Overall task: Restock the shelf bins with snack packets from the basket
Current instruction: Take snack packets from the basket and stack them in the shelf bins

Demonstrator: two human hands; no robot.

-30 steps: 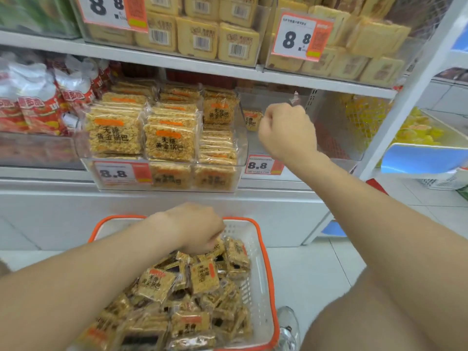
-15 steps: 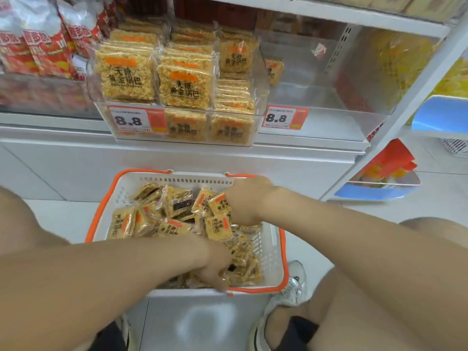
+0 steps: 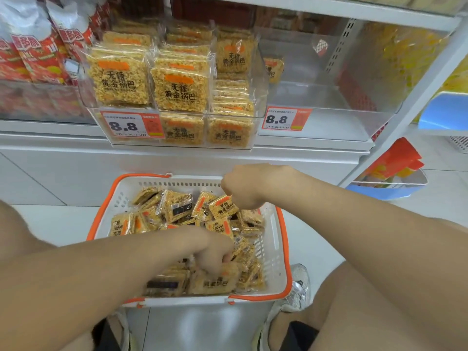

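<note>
Floor basket [image 3: 284, 249]: right hand [image 3: 249, 187] pinches tilted packet [image 3: 224, 208].

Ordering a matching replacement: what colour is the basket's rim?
Orange rim on a white basket; the head view shows it best.

White shelf [image 3: 50, 131] bearing clear bins [image 3: 316, 97] side by side, orange-rimmed basket [image 3: 286, 249] on pale floor [image 3: 316, 236]

"8.8" on two price tags [image 3: 130, 125]; "无糖黄金锅巴" on snack packets [image 3: 119, 81]
</note>
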